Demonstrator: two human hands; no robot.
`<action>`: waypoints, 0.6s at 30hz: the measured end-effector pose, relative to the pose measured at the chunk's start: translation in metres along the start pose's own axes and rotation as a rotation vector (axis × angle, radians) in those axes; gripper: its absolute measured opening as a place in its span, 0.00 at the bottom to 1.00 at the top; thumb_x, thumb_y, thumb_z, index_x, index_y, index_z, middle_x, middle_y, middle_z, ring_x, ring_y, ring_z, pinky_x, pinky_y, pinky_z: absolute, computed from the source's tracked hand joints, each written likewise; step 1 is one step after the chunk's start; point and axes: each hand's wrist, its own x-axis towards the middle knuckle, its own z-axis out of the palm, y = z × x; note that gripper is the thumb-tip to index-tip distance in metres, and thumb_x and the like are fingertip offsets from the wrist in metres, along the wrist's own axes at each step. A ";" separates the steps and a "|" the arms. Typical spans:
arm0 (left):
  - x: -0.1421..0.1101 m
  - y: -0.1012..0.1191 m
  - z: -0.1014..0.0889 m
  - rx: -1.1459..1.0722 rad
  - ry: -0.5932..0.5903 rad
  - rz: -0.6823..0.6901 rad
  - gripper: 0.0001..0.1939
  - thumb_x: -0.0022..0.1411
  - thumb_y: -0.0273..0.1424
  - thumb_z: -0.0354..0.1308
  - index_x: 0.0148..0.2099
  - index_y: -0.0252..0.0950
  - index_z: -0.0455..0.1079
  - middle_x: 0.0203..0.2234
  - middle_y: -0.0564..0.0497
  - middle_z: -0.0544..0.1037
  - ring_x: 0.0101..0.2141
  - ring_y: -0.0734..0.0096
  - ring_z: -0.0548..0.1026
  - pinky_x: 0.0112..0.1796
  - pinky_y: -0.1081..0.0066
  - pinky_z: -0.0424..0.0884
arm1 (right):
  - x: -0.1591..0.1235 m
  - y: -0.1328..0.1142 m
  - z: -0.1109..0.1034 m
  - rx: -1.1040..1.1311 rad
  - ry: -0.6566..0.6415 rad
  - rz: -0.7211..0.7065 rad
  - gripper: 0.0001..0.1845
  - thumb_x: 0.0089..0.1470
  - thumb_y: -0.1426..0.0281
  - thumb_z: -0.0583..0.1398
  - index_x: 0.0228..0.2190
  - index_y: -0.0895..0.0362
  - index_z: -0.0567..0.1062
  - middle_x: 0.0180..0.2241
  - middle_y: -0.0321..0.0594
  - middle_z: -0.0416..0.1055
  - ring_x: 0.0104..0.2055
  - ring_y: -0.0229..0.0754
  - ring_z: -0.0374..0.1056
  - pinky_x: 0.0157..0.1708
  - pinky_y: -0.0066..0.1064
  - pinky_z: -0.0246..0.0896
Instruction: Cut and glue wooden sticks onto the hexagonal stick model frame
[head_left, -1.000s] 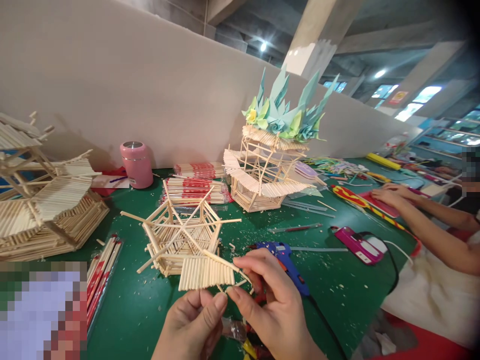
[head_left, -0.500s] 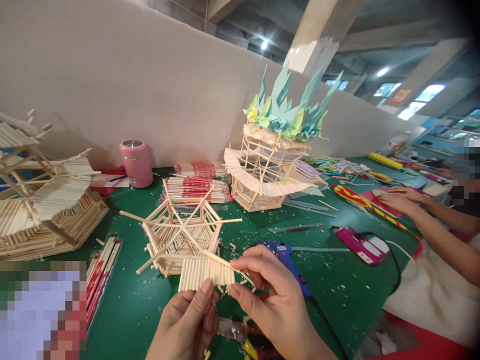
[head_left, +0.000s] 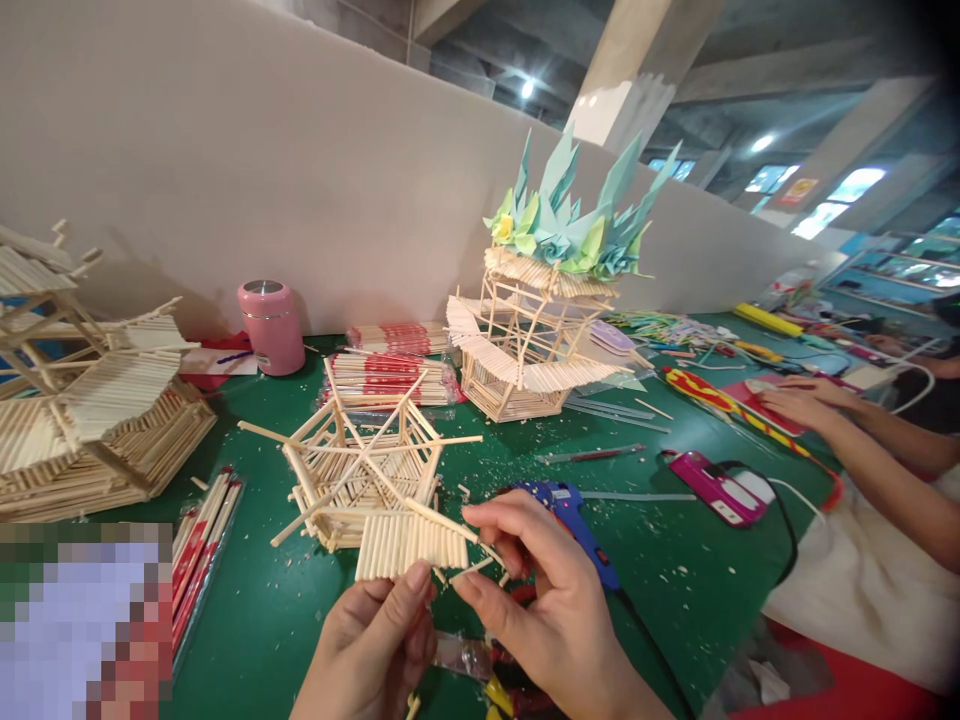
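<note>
My left hand pinches the lower edge of a small panel of wooden sticks, laid side by side, between thumb and fingers. Just off the panel's right end is my right hand, its thumb and forefinger apart with nothing seen between them. Right behind the panel stands a six-sided stick frame with crossed sticks on top and long ends jutting outward. A blue glue gun lies on the table, partly behind my right hand.
A stick pavilion with blue-green paper leaves stands behind, another stick model at left. Packs of sticks, a pink flask and a magenta power strip lie about. Another person's hands work at right.
My right thumb and fingertips have come away from the panel's right end, leaving a small gap. My left hand still holds the panel in nearly the same place.
</note>
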 end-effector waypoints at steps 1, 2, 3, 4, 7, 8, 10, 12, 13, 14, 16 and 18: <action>0.000 0.000 0.000 0.000 0.000 0.002 0.19 0.43 0.42 0.68 0.16 0.33 0.68 0.12 0.56 0.64 0.17 0.79 0.58 0.22 0.75 0.54 | 0.000 0.000 0.000 0.000 0.000 0.006 0.15 0.50 0.72 0.62 0.41 0.50 0.71 0.31 0.33 0.62 0.26 0.35 0.56 0.25 0.27 0.56; -0.001 0.001 0.000 -0.005 0.000 0.003 0.19 0.43 0.41 0.68 0.16 0.33 0.68 0.12 0.56 0.64 0.18 0.79 0.58 0.22 0.75 0.55 | 0.000 0.000 0.000 -0.005 -0.002 0.011 0.14 0.50 0.72 0.62 0.40 0.50 0.71 0.31 0.33 0.62 0.26 0.35 0.56 0.25 0.27 0.56; -0.001 0.001 0.000 -0.012 0.006 0.004 0.18 0.44 0.41 0.68 0.17 0.33 0.68 0.12 0.56 0.65 0.18 0.79 0.59 0.23 0.75 0.55 | 0.000 0.000 0.000 -0.010 -0.002 0.012 0.13 0.50 0.72 0.62 0.39 0.50 0.71 0.31 0.33 0.62 0.26 0.34 0.56 0.24 0.27 0.56; -0.002 0.001 0.000 -0.019 0.012 0.005 0.18 0.43 0.41 0.68 0.17 0.33 0.68 0.13 0.56 0.65 0.18 0.79 0.59 0.23 0.75 0.56 | 0.001 0.000 0.000 -0.016 -0.003 0.012 0.12 0.50 0.72 0.62 0.39 0.50 0.71 0.31 0.33 0.62 0.26 0.34 0.56 0.24 0.26 0.56; -0.001 0.001 -0.001 -0.037 0.029 0.003 0.18 0.42 0.41 0.69 0.17 0.33 0.69 0.12 0.56 0.65 0.18 0.79 0.59 0.22 0.75 0.56 | 0.002 0.000 0.001 -0.031 0.000 0.005 0.09 0.51 0.71 0.62 0.37 0.51 0.72 0.31 0.33 0.63 0.25 0.34 0.56 0.24 0.26 0.55; -0.001 0.001 -0.002 -0.041 0.030 0.003 0.18 0.42 0.40 0.69 0.17 0.33 0.69 0.12 0.56 0.65 0.17 0.79 0.59 0.22 0.75 0.55 | 0.002 0.000 0.001 -0.031 0.002 -0.001 0.09 0.51 0.71 0.62 0.36 0.51 0.72 0.31 0.33 0.64 0.25 0.34 0.56 0.23 0.26 0.55; 0.001 0.000 -0.001 -0.046 0.023 0.003 0.18 0.41 0.40 0.69 0.16 0.33 0.68 0.11 0.56 0.65 0.17 0.80 0.58 0.21 0.75 0.55 | 0.002 0.001 0.000 -0.029 0.005 -0.012 0.08 0.50 0.71 0.62 0.36 0.52 0.72 0.31 0.33 0.64 0.25 0.34 0.57 0.23 0.25 0.55; 0.002 0.000 -0.001 -0.050 0.017 0.001 0.18 0.42 0.40 0.69 0.16 0.33 0.68 0.11 0.56 0.65 0.17 0.79 0.59 0.22 0.75 0.55 | 0.003 0.001 0.000 -0.024 0.007 -0.018 0.08 0.50 0.71 0.62 0.36 0.52 0.72 0.30 0.33 0.64 0.25 0.34 0.57 0.23 0.25 0.56; 0.002 0.000 -0.001 -0.054 0.015 -0.002 0.18 0.42 0.40 0.69 0.16 0.33 0.68 0.12 0.56 0.65 0.17 0.79 0.59 0.22 0.75 0.55 | 0.003 0.001 0.000 -0.024 0.008 -0.019 0.08 0.50 0.71 0.62 0.36 0.52 0.72 0.30 0.33 0.63 0.25 0.34 0.57 0.23 0.25 0.56; 0.002 0.000 -0.001 -0.060 0.016 0.000 0.18 0.42 0.40 0.69 0.16 0.33 0.68 0.12 0.56 0.65 0.17 0.79 0.59 0.22 0.75 0.55 | 0.004 0.001 0.000 -0.026 0.008 -0.019 0.08 0.50 0.71 0.62 0.36 0.52 0.72 0.30 0.33 0.63 0.25 0.34 0.57 0.23 0.25 0.56; 0.002 0.000 -0.001 -0.068 0.020 -0.001 0.17 0.42 0.39 0.69 0.16 0.33 0.68 0.12 0.56 0.66 0.17 0.79 0.59 0.22 0.75 0.55 | 0.004 0.001 0.000 -0.029 0.006 -0.021 0.08 0.51 0.71 0.62 0.36 0.52 0.72 0.30 0.33 0.63 0.25 0.33 0.57 0.23 0.25 0.55; 0.002 0.000 -0.001 -0.077 0.025 -0.002 0.17 0.42 0.38 0.69 0.16 0.33 0.68 0.11 0.56 0.66 0.17 0.80 0.60 0.21 0.75 0.56 | 0.004 0.001 0.001 -0.030 0.005 -0.024 0.07 0.51 0.71 0.62 0.35 0.53 0.72 0.30 0.33 0.63 0.25 0.33 0.56 0.23 0.25 0.55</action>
